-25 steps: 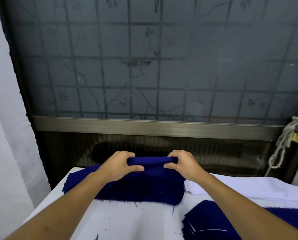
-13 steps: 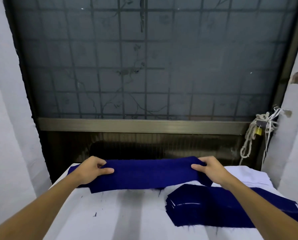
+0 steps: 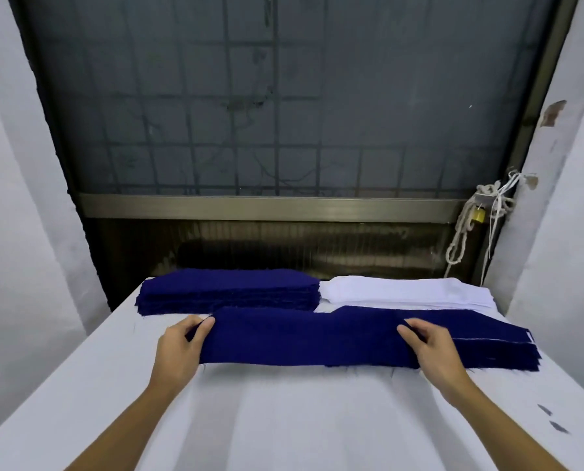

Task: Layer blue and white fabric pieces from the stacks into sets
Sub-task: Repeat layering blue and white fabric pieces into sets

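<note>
both hands (image 3: 178,348) (image 3: 431,346) pinch a blue fabric piece (image 3: 300,338) taut.

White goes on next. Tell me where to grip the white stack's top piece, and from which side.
On the white stack, probably pinch the top layer at its right end, from above: that end lies free; the left end sits beside the blue stack and the blue pile lies before the near edge.
</note>
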